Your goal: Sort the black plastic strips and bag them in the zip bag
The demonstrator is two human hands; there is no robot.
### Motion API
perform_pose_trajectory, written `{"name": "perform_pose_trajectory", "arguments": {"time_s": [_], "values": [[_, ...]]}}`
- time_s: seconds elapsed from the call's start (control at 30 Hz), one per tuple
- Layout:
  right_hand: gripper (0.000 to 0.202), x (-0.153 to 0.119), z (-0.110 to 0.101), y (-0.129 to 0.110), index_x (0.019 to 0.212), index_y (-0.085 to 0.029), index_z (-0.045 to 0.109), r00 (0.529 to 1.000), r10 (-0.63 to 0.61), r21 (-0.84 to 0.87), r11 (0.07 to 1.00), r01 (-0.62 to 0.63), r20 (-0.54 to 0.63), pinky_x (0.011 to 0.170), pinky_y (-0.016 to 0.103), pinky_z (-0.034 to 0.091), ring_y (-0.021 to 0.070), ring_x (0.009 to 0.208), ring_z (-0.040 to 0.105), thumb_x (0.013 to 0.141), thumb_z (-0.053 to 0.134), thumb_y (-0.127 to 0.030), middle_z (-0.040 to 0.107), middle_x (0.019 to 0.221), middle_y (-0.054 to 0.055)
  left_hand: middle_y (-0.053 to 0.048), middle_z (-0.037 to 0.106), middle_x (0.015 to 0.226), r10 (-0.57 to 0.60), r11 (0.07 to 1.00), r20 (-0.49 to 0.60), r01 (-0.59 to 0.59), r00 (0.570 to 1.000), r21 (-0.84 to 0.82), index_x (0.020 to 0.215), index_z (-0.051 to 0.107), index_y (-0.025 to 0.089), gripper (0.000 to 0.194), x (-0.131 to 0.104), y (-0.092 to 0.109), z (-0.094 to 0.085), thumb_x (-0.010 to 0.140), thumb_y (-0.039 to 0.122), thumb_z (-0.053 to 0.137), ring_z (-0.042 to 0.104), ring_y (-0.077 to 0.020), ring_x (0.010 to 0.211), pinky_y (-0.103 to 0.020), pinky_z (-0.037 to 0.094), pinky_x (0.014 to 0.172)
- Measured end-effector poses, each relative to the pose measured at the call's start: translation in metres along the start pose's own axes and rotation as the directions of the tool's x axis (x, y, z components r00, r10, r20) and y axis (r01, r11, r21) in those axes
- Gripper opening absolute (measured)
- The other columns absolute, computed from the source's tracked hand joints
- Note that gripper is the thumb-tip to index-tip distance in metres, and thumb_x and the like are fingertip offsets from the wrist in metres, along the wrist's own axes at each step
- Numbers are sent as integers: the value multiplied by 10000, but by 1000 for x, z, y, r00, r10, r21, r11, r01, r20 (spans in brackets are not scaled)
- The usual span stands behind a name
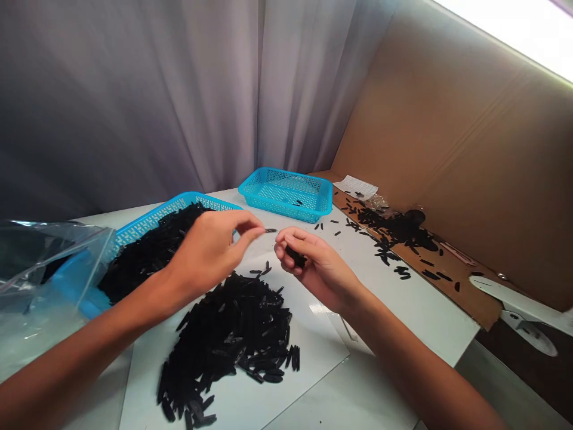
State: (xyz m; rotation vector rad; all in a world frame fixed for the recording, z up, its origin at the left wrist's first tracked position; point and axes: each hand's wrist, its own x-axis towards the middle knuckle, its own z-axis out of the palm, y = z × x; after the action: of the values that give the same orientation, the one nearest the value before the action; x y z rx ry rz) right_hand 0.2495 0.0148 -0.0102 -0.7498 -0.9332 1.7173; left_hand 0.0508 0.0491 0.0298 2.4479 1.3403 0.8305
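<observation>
My left hand (224, 239) pinches one small dark elongated piece (270, 230) between thumb and fingertips, above the table. Just to its right, my right hand (308, 251) is curled around several black pieces (295, 257) of the same slim shape. Below both hands lies a large heap of black pieces (233, 328), spread over a clear sheet (308, 364) on the white table. At the left, partly hidden by my left arm, a blue basket (185, 200) is piled high with more of them.
A second blue perforated basket (286, 209) at the back holds a few pieces. Black pieces lie scattered on cardboard (430, 257) at the right, near a white gridded paper (357, 186). A clear plastic bag (40, 298) is at the left; a white metal bracket (514, 295) juts in at the right.
</observation>
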Motion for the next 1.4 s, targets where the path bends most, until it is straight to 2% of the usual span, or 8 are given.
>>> {"name": "perform_pose_trajectory", "arguments": {"time_s": [0.1, 0.17, 0.27, 0.33, 0.43, 0.63, 0.9, 1.4], "values": [[198, 2, -1, 3, 978, -94, 701, 991, 95, 109, 990, -85, -90, 570, 245, 299, 117, 681, 482, 811, 707, -199, 630, 810, 65, -95, 757, 986, -85, 906, -143, 137, 986, 402, 1022, 729, 198, 210, 2, -14, -7, 960, 335, 581, 676, -330, 921, -399, 459, 703], [277, 3, -1, 5, 1018, -70, 693, 981, 155, 160, 978, -136, -113, 582, 250, 315, 129, 701, 503, 746, 682, -122, 650, 835, 90, -132, 736, 1045, -29, 867, -176, 112, 984, 485, 1127, 688, 161, 264, 2, -18, -8, 959, 333, 579, 661, -361, 979, -426, 473, 727], [381, 4, 0, 7, 1034, -63, 676, 985, 156, 142, 979, -144, -78, 584, 260, 309, 133, 695, 501, 658, 615, -54, 666, 857, 103, -89, 712, 1087, 192, 938, -39, -171, 981, 302, 1154, 659, 167, 253, -3, -13, -1, 962, 320, 599, 660, -279, 997, -390, 501, 820], [356, 3, 1, 8, 984, -80, 668, 992, 123, 90, 989, -120, -28, 578, 267, 291, 127, 676, 479, 639, 585, -56, 639, 818, 77, -54, 693, 1066, 335, 925, 75, -343, 939, 165, 1091, 675, 188, 179, -7, -6, 7, 980, 293, 583, 649, -222, 961, -349, 498, 827], [277, 1, 4, 9, 901, -129, 627, 993, 114, -16, 993, -113, 28, 571, 274, 262, 122, 649, 451, 637, 568, -69, 558, 713, 14, -44, 662, 1012, 416, 891, 158, -437, 895, 127, 1101, 692, 207, 177, -10, 1, 17, 999, 232, 549, 616, -198, 905, -322, 478, 756], [265, 0, 6, 9, 887, -167, 578, 983, 175, -133, 977, -166, 56, 580, 278, 250, 116, 636, 451, 633, 577, -94, 520, 691, -21, -34, 674, 940, 483, 862, 150, -499, 862, 90, 976, 723, 194, 107, -7, -6, 19, 963, 199, 617, 610, -191, 865, -308, 462, 730], [200, 3, 0, 5, 946, -140, 620, 995, 102, -199, 975, -96, 22, 575, 271, 229, 91, 630, 409, 871, 685, -314, 663, 892, 53, -15, 696, 869, 491, 855, -51, -469, 870, 220, 923, 749, 194, 94, -3, -13, 14, 942, 231, 664, 638, -190, 808, -316, 462, 711], [258, 2, 0, 2, 752, -156, 648, 1000, -9, -166, 986, 5, -21, 569, 275, 212, 91, 614, 355, 754, 838, -331, 532, 716, -23, -11, 774, 894, 489, 871, -131, -474, 862, 131, 926, 743, 178, 71, -3, -12, 11, 932, 230, 695, 691, -191, 868, -335, 523, 835]]}}
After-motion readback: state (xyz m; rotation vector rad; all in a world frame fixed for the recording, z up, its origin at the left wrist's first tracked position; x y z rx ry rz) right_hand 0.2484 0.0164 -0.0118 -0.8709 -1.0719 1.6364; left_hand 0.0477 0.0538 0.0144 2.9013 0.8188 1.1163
